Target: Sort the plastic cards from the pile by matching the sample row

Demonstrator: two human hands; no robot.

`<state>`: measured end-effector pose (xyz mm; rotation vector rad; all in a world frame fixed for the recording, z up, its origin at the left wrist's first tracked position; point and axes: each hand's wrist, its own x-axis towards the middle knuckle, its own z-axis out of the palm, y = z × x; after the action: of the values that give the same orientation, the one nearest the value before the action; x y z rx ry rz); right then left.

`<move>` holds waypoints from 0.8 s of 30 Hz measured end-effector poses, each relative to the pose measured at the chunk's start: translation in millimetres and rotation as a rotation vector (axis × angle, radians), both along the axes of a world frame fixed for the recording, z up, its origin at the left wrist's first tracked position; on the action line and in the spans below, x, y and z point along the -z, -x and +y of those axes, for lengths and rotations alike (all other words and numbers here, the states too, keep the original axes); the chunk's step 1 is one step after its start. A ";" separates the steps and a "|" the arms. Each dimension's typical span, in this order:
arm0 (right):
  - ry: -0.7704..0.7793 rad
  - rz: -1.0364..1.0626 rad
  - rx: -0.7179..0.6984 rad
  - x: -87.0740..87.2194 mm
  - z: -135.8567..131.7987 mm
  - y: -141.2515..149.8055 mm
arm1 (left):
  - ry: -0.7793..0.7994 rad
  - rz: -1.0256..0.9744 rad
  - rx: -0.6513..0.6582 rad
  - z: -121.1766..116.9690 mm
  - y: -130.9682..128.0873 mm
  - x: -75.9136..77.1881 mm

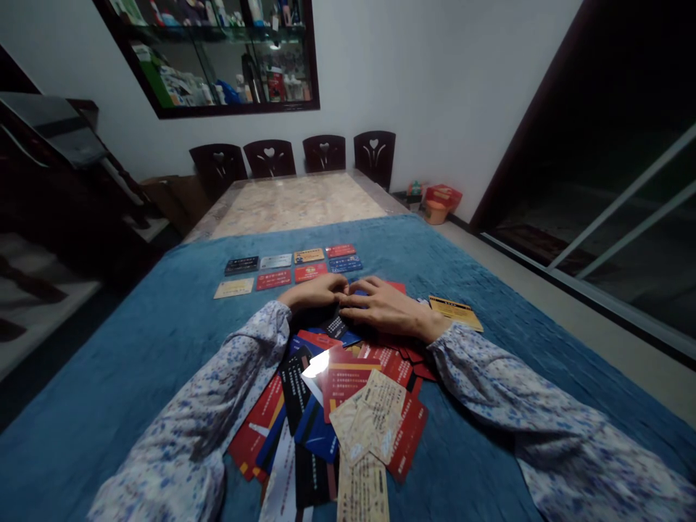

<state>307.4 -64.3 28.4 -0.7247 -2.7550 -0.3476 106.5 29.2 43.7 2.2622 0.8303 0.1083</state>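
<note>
My left hand [318,291] is closed, its fingertips pressed together close to those of my right hand. What they hold, if anything, is hidden. My right hand [383,308] curls its fingers over the far end of a loose heap of cards; its grip is also hidden. Just below the fingers shows a black card [337,329] with white print. Nearer to me, the heap spreads out with a red card [348,380], a blue card [318,431], a black striped card [315,475] and cream patterned cards [383,406] overlapping.
Beyond my hands lie two rows of cards, among them a black card [242,265], a silver card [275,261] and a cream card [233,288]. A yellow card [455,312] lies right of my right wrist. A blue cloth [163,341] covers the near table; chairs [323,154] stand behind.
</note>
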 end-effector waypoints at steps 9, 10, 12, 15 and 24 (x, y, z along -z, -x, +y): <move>0.119 0.025 0.013 -2.0 -1.2 -2.6 | -0.001 0.043 0.041 4.4 -5.2 0.4; 0.122 0.023 0.014 -1.9 -1.1 -3.0 | -0.003 0.041 0.045 4.8 -5.4 0.5; 0.119 0.015 0.015 -0.8 -0.7 -3.4 | -0.003 0.034 0.055 4.5 -5.6 1.0; 0.100 -0.002 0.018 2.1 0.1 -3.9 | -0.028 0.023 0.052 2.3 -5.3 3.0; 0.106 -0.005 0.036 4.8 2.1 -4.1 | -0.428 0.063 -0.057 -22.1 24.2 -1.0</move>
<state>311.5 -62.2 23.6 -0.8015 -2.7850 -0.2122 82.3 7.0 44.7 2.6515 0.9790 0.2645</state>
